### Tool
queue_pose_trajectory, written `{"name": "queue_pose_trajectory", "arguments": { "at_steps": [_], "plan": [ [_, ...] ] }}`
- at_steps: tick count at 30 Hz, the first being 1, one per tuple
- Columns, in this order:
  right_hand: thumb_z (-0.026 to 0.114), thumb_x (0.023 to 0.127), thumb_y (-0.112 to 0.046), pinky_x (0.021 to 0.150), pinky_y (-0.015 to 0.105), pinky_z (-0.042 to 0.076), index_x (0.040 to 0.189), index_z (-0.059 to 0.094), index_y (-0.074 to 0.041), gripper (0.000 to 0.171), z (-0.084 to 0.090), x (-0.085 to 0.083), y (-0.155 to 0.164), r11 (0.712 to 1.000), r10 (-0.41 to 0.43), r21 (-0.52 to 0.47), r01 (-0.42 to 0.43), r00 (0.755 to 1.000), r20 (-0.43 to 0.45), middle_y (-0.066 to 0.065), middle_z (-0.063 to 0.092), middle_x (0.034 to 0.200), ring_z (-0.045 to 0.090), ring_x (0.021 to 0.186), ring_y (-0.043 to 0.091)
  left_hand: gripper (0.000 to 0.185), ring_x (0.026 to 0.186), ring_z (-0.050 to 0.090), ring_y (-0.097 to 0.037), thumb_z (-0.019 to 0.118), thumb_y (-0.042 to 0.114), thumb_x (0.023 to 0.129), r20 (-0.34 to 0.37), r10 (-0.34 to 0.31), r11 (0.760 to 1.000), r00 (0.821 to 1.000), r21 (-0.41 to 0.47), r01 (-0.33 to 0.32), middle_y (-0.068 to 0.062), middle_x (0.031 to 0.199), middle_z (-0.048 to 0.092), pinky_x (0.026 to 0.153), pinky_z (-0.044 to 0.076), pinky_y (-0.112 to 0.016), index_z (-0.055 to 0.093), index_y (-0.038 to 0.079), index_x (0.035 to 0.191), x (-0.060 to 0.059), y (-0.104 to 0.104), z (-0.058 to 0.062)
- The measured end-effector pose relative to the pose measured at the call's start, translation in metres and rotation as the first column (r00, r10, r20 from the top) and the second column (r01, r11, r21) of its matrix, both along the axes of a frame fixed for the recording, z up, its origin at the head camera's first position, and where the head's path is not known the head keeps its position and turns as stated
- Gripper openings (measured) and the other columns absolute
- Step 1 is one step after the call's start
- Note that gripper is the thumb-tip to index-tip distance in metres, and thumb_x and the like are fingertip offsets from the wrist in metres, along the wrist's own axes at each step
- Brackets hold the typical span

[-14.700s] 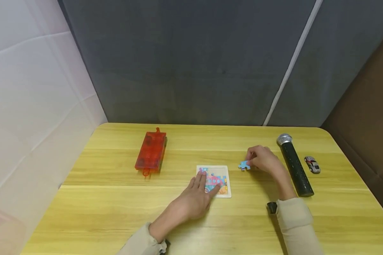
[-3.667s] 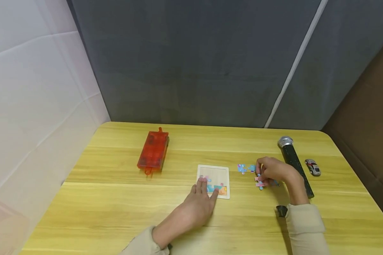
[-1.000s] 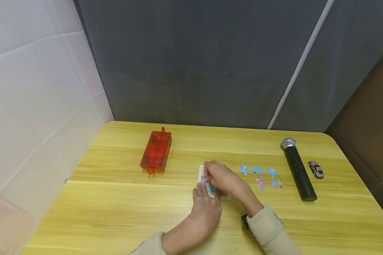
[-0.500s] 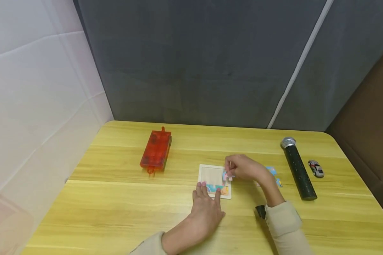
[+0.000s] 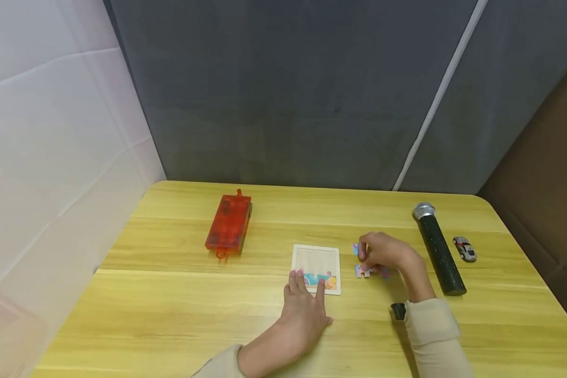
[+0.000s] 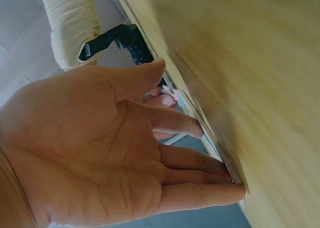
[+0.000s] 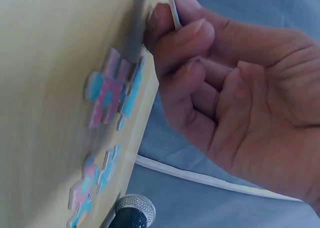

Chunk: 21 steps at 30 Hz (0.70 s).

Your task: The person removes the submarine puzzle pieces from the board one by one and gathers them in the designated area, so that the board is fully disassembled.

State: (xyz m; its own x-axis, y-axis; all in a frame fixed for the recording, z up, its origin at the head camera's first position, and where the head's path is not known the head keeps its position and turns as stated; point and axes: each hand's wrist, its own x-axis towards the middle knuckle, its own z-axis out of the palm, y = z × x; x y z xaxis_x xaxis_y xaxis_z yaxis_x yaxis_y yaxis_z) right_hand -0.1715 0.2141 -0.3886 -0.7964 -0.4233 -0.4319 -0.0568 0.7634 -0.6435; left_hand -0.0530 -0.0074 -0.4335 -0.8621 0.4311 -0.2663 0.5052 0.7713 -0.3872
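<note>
Smooth wood-grain table; translucent red plastic case.

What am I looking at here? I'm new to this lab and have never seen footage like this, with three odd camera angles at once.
There is no machine: a person works at a wooden table wearing three cameras. The wide picture comes from the head; the two close-ups come from the wrists.

The left hand lies with straight fingers on the near edge of a small puzzle tray, most of whose pieces are out. The right hand pinches one puzzle piece just right of the tray; its wrist view shows more loose pieces on the table.

Also lying there: a red plastic case, a black microphone and a toy car.
</note>
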Motion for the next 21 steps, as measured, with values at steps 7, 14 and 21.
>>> {"name": "queue_pose_trajectory", "arguments": {
  "at_steps": [7, 14, 21],
  "plan": [
    [0.077, 0.096, 0.007, 0.058, 0.027, 0.046, 0.093, 0.063, -0.001, 0.017, -0.002, 0.002, -0.004, 0.993, -0.025, 0.111, 0.035, 0.995, -0.094, 0.005, 0.059, 0.070, 0.051, 0.059, 0.016, 0.077, 0.147, 0.055, -0.046, 0.041, 0.070, 0.110, 0.000, -0.011, 1.000, 1.000, -0.015, 0.011, -0.031, 0.157, 0.053, 0.111, 0.056, -0.041, 0.040, 0.023, 0.172, 0.001, -0.001, -0.003],
    [0.073, 0.096, 0.011, 0.054, 0.024, 0.042, 0.091, 0.063, -0.001, 0.017, -0.005, 0.004, -0.007, 0.991, -0.082, 0.102, 0.090, 0.993, -0.087, 0.006, 0.057, 0.068, 0.047, 0.057, 0.014, 0.071, 0.144, 0.061, -0.041, 0.050, 0.070, 0.108, -0.028, 0.021, 1.000, 0.999, -0.005, -0.021, -0.025, 0.154, 0.060, 0.111, 0.059, -0.036, 0.047, 0.031, 0.168, 0.006, 0.000, 0.013],
    [0.069, 0.099, 0.011, 0.055, 0.024, 0.042, 0.093, 0.065, -0.001, 0.013, -0.005, 0.006, -0.011, 0.983, -0.081, 0.153, 0.098, 0.990, -0.111, 0.006, 0.059, 0.069, 0.046, 0.056, 0.014, 0.066, 0.142, 0.063, -0.040, 0.049, 0.065, 0.111, -0.022, 0.021, 1.000, 1.000, 0.009, -0.020, -0.024, 0.154, 0.061, 0.110, 0.059, -0.036, 0.049, 0.030, 0.167, 0.006, -0.001, 0.018]
  ]
}}
